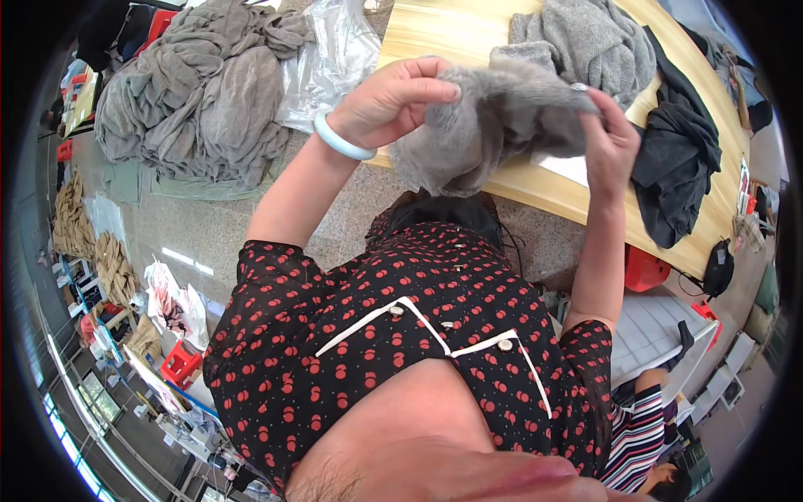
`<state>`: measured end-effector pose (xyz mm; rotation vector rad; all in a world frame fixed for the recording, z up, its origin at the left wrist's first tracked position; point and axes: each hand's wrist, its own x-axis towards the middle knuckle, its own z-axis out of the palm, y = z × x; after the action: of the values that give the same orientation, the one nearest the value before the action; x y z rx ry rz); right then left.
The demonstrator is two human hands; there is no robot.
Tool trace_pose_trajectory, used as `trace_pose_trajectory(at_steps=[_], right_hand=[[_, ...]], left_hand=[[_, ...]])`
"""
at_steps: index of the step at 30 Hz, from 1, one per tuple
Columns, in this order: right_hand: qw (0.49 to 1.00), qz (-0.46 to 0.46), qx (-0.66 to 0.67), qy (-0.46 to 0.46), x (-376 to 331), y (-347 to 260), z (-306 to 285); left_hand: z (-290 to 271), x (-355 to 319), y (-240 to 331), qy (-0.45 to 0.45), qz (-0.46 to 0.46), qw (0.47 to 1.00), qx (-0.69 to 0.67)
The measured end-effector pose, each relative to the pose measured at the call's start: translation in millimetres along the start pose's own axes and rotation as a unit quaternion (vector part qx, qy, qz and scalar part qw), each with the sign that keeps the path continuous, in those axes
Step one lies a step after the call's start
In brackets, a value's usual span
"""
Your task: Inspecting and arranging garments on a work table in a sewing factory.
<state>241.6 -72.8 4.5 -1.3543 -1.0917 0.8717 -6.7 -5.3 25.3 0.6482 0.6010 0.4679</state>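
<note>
A soft, fuzzy grey knit garment piece (493, 125) is stretched between my two hands in front of my body, at the near edge of the wooden table (452, 25). My left hand (397, 96) pinches its left end between thumb and fingers; a pale bangle circles that wrist. The fingers of my right hand (611, 138) close on the right end, where a small shiny thing shows at a fingertip. Between the hands the knit bunches and droops. Which part of a garment it is, I cannot tell.
More light grey knitwear (585, 50) lies on the table, with a dark cloth (677, 159) hanging over its near edge at right. A large heap of grey-brown knits (192, 100) and clear plastic bags (330, 58) are at left. Behind me at right sits a person in stripes (640, 435).
</note>
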Motion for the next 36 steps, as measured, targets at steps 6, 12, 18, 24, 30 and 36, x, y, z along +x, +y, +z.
trace_pose_trajectory(at_steps=[6,12,18,24,30,36], right_hand=[[0.989,-0.045,0.014,-0.143,-14,-40,34],[0.989,-0.011,0.045,-0.141,-12,-19,46],[0.987,-0.003,0.048,-0.152,-9,-4,47],[0.982,0.03,0.11,-0.15,-10,0,57],[0.985,0.024,0.022,-0.169,-10,10,61],[0.981,-0.018,-0.081,-0.175,-8,21,70]], left_hand=[[19,16,-9,0.03,0.06,0.998,-0.013],[23,24,-24,0.048,0.091,0.995,0.019],[18,26,-26,0.059,0.137,0.988,0.049],[9,20,-22,0.059,0.12,0.988,0.077],[1,22,-34,0.125,0.246,0.913,0.301],[-3,20,-43,0.135,0.392,0.741,0.529]])
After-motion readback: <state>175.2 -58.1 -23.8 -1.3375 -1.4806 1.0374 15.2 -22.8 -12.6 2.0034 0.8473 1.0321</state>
